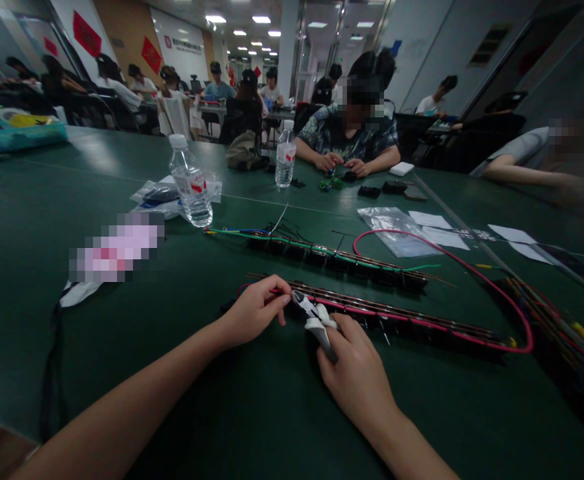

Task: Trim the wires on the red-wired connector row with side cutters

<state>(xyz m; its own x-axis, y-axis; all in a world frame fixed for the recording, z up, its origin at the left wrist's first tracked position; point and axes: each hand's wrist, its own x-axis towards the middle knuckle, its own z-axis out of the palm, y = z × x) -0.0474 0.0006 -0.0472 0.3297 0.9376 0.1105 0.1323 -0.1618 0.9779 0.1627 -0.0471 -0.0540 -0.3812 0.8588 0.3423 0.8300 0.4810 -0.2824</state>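
My right hand (355, 373) grips a pair of small pliers with pale handles (317, 323), the jaws pointing left at the near row of black components wired with a red cable (397, 317). My left hand (257, 308) pinches the left end of that row, fingertips right beside the plier jaws. A second row of black components with green, blue and red wires (332, 257) lies just beyond, untouched. The red cable loops out to the right (522, 320) and back over the far row.
Two water bottles (191, 190) (285, 160) stand on the green table (47, 260). Plastic bags (392, 227), paper slips and a bundle of coloured wires (572, 333) lie at the right. A person across the table (352, 133) works with small parts; others sit behind.
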